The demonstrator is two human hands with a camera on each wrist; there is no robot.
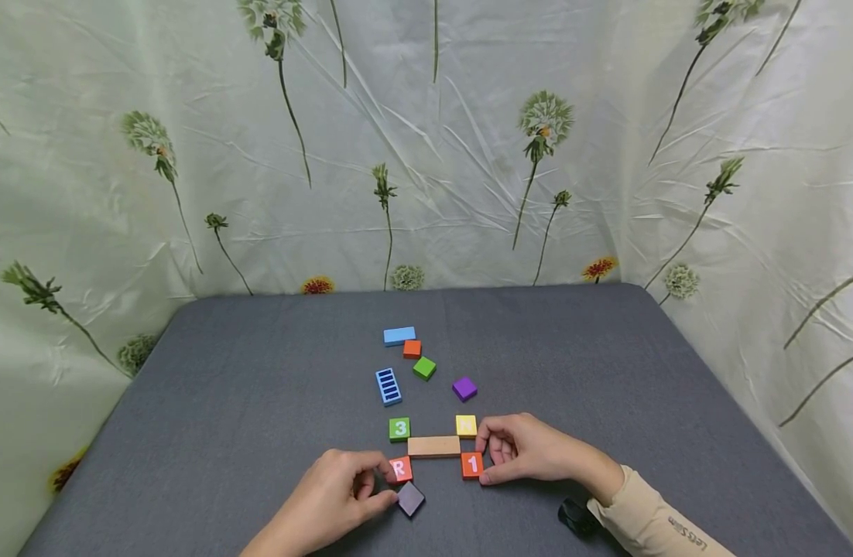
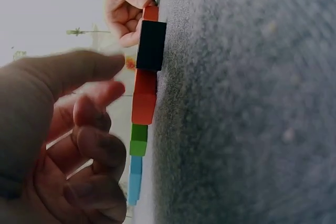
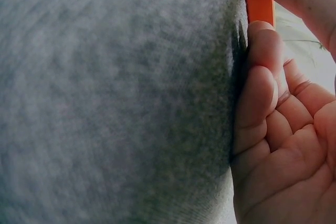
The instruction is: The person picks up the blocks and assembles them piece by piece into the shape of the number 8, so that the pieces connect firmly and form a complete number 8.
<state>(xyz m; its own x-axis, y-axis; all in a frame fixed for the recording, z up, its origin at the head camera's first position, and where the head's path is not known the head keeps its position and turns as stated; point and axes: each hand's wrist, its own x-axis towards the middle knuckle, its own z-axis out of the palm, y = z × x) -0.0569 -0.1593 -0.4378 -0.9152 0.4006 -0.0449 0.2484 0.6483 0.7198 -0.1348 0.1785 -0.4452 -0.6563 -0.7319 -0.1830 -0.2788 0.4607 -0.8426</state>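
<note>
My left hand [image 1: 343, 487] is beside the red block with a white R [image 1: 402, 469] and a tilted dark grey block [image 1: 411, 500]. In the left wrist view its thumb and forefinger [image 2: 107, 92] are apart, a gap away from the dark block [image 2: 151, 45]. With thumb and forefinger, my right hand [image 1: 531, 452] pinches the orange-red block marked 1 [image 1: 472, 465] at its right side; the right wrist view has this block [image 3: 260, 3] between the two fingertips. A tan plank [image 1: 434, 447] lies between the lettered blocks, with a green 3 block [image 1: 399, 428] and yellow N block [image 1: 466, 425] at its upper corners.
Farther back lie a blue block with dark bars [image 1: 388, 386], a purple block [image 1: 464, 388], a green block [image 1: 424, 368], an orange block [image 1: 412, 349] and a light blue block [image 1: 399, 336]. A black object [image 1: 577, 517] rests by the right sleeve [image 1: 649, 510] on the grey tablecloth [image 1: 259, 387].
</note>
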